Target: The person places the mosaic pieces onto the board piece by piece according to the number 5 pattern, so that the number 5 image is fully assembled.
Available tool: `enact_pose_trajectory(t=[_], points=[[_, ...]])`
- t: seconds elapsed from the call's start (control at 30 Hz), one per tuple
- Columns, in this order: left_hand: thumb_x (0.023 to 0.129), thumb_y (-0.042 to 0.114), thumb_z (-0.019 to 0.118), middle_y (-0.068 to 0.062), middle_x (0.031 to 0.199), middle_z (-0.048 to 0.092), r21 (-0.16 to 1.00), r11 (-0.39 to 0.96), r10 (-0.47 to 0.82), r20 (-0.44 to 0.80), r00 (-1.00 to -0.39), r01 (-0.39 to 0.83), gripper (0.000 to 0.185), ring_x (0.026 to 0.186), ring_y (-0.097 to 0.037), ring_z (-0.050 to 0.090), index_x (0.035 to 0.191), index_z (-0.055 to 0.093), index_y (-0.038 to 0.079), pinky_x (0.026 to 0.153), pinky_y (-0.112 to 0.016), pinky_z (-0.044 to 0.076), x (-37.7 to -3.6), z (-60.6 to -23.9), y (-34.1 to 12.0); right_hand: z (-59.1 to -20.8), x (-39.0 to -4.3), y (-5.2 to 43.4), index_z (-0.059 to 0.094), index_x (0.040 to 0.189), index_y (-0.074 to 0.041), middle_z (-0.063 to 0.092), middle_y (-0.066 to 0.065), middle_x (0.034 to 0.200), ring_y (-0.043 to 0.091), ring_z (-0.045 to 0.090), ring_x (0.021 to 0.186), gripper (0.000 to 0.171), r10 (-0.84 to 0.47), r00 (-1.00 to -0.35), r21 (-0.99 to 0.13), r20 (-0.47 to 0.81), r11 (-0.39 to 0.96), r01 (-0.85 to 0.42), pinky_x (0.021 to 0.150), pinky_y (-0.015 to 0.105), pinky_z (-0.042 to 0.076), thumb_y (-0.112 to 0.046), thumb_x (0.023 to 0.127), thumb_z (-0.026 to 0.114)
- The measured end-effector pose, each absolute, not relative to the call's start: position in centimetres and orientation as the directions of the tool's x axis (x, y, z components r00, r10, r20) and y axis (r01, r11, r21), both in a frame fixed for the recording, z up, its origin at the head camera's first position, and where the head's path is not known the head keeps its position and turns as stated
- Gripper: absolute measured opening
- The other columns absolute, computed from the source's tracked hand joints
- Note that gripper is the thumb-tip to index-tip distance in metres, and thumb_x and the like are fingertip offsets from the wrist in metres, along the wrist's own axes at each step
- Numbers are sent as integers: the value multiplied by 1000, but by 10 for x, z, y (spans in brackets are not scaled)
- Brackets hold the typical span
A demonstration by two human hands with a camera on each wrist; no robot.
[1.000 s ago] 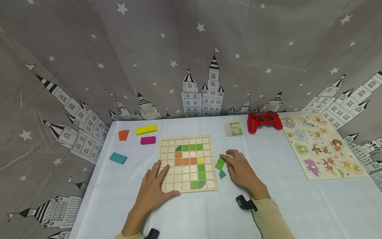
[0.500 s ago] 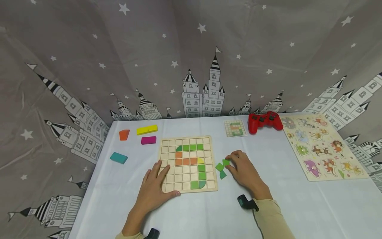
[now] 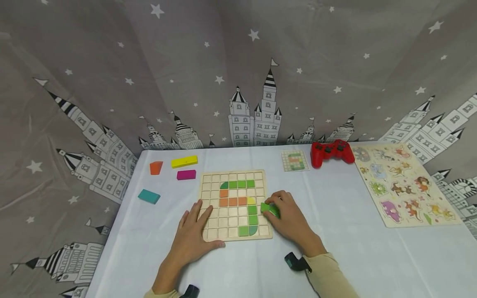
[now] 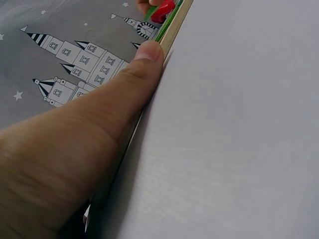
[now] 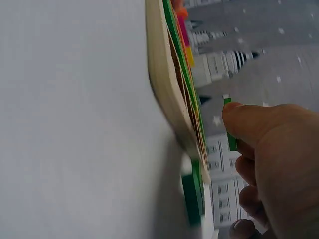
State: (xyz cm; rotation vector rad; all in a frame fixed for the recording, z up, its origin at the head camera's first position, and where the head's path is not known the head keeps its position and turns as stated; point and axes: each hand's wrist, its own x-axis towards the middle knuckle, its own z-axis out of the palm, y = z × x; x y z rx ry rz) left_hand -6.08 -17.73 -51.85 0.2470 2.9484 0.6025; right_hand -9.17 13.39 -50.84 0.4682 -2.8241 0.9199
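Note:
A wooden grid board lies on the white table. Green squares, orange squares, a yellow piece and dark-green rounded pieces sit in its cells. My left hand rests spread on its near left corner, thumb along the near edge. Between thumb and forefinger, my right hand pinches a green square tile over the board's right edge. Another green tile lies beside the board, partly covered by that hand; green pieces show there in the right wrist view.
Behind the board stand a small pattern card and a red game controller. An animal puzzle board lies at the right. Orange, yellow, magenta and teal blocks lie at the left.
My right hand has picked one green square tile from those beside the board and carried it left to the board's right edge. My left hand has stayed in place.

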Motion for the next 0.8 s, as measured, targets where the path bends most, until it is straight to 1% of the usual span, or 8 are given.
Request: enact_pose_trajectory(t=[0.1,0.2,0.4,0.6,0.8], points=[[63,75,81,-16,171,19,400,907,180,-80,-980,134,119,158,-35,16,159,37,19,128,-57,13,-60,-518,-178,-508,-86,116,71,107,-18,60,-1,117,17,54,107,24,-320,-918,-540,233,743,-396,90,35,53,-31,89,80],[64,75,81,-16,170,19,399,906,184,-74,-980,140,119,158,-35,17,159,38,18,127,-57,14,-60,-518,-178,-508,-80,97,71,107,-19,61,-3,116,13,52,105,24,-386,-897,-526,215,729,-439,89,31,52,-34,90,79],[64,76,80,-16,170,19,398,905,195,-72,-978,151,119,158,-36,17,159,38,18,128,-56,14,-61,-519,-179,-506,-72,71,73,109,-22,62,-5,113,11,51,102,24,-483,-858,-466,174,727,-504,90,32,51,-40,92,75],[64,74,82,-16,170,20,416,896,196,-62,-979,153,118,158,-36,18,159,38,17,128,-56,14,-61,-517,-179,-506,-68,62,75,107,-23,62,-8,109,10,51,99,24,-507,-849,-443,152,733,-517,88,30,51,-41,92,75],[63,75,81,-17,169,22,405,900,197,-44,-979,163,118,157,-37,20,158,40,16,127,-56,15,-61,-517,-179,-506,-67,58,75,103,-24,61,-9,105,8,49,95,22,-507,-848,-436,157,734,-520,85,27,49,-42,90,77]])
